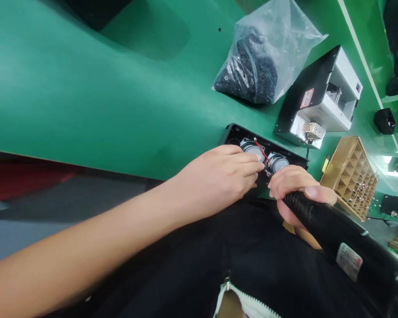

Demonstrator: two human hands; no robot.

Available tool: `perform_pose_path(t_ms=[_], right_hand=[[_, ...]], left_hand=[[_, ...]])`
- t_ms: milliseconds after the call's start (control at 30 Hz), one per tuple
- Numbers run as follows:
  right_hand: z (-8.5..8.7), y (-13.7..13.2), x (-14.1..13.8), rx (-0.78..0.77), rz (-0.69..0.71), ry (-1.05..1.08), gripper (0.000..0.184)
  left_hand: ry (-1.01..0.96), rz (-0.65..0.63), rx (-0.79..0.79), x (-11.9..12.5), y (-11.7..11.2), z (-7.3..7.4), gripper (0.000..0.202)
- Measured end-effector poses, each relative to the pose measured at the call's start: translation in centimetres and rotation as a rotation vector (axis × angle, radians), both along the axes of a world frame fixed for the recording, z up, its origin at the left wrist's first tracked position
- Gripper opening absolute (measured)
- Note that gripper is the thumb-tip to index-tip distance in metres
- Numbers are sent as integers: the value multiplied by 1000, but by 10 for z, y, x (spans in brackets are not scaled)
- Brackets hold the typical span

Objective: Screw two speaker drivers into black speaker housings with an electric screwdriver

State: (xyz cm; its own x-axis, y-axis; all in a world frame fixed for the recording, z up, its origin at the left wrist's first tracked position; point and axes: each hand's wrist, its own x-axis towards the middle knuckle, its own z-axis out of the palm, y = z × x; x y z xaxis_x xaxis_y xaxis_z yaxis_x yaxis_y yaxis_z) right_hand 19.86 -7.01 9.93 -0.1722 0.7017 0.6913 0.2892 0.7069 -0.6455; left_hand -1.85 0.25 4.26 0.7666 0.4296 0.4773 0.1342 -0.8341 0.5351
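Note:
A black speaker housing (261, 150) lies on the green workbench (96, 97) with several parts inside, including two round metal-backed speaker drivers (253, 150) (277, 162) joined by a red wire (261, 150). My left hand (222, 176) reaches over from the left, its fingertips gripping the left driver and the housing. My right hand (294, 190) is wrapped around a black electric screwdriver (331, 234), whose tip is near the housing, close to the right driver. The hand partly hides the screwdriver's tip.
A clear plastic bag of small black parts (248, 66) and a white-and-black bench machine (321, 99) stand beyond the housing. To the right are a cardboard divider tray (349, 176), black boxes (384, 121) and a green circuit board (381, 210).

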Motion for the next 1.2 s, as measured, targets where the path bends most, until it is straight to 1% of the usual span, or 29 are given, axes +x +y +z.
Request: perform_pose_path(t_ms=[67, 100, 133, 167, 200, 233, 267, 300, 367, 400, 433, 467, 533, 600, 633, 700, 733, 767, 833, 867, 933, 1000, 1033, 1067, 1133, 1200], right_hand=[[-10, 2, -7, 71, -49, 73, 59], [-15, 3, -12, 93, -78, 114, 54], [-19, 4, -15, 100, -97, 156, 51], [-21, 5, -17, 81, -93, 185, 54], [-19, 5, -18, 54, -91, 219, 60], [-14, 5, -15, 31, -108, 258, 67], [-5, 5, -11, 8, -145, 289, 72], [7, 4, -3, -20, -203, 300, 74], [37, 2, 16, -88, -366, 284, 65], [52, 0, 27, -130, -412, 259, 60], [65, -1, 38, -150, -443, 256, 59], [76, -1, 48, -136, -460, 294, 60], [89, -2, 64, -178, -477, 419, 53], [90, 0, 74, -259, -476, 544, 46], [88, 0, 78, -273, -462, 575, 46], [82, 0, 82, -220, -410, 583, 58], [81, 0, 84, -221, -392, 570, 63], [80, 0, 85, -245, -380, 555, 63], [81, 2, 85, -333, -403, 542, 52], [82, 4, 84, -352, -416, 540, 49], [81, 11, 84, -319, -410, 526, 50], [78, 20, 86, -209, -362, 500, 58], [75, 24, 88, -153, -338, 481, 61], [74, 28, 90, -129, -327, 462, 60], [74, 33, 92, -163, -324, 425, 55], [78, 35, 92, -213, -334, 403, 53]], left_hand=[[-23, 0, 148, -1, 1, 1, 42], [-33, 2, 191, -2, 2, 2, 41], [-40, 3, 193, -3, 3, 3, 38], [-39, 1, 175, -4, 4, 5, 34], [-39, 0, 151, -6, 5, 8, 29], [-40, -1, 125, -8, 7, 11, 25], [-44, 6, 104, -10, 9, 15, 23], [-41, 28, 90, -13, 12, 20, 24], [-3, 104, 89, -20, 18, 28, 26], [32, 141, 91, -23, 21, 32, 26], [82, 169, 79, -26, 25, 34, 26], [133, 180, 61, -27, 29, 36, 25], [209, 142, 15, -28, 35, 38, 28], [263, 89, -24, -25, 39, 37, 29], [280, 69, -30, -23, 40, 37, 28], [301, 47, -30, -19, 42, 36, 26], [306, 45, -26, -18, 42, 36, 26], [308, 46, -22, -16, 42, 36, 26], [317, 46, -19, -15, 43, 35, 27], [321, 44, -16, -14, 44, 35, 27], [321, 43, -3, -14, 45, 33, 28], [308, 46, 13, -15, 45, 32, 32], [298, 49, 19, -15, 44, 30, 33], [294, 51, 20, -15, 44, 29, 33], [283, 49, 18, -16, 45, 27, 32], [274, 43, 10, -17, 47, 26, 30]])
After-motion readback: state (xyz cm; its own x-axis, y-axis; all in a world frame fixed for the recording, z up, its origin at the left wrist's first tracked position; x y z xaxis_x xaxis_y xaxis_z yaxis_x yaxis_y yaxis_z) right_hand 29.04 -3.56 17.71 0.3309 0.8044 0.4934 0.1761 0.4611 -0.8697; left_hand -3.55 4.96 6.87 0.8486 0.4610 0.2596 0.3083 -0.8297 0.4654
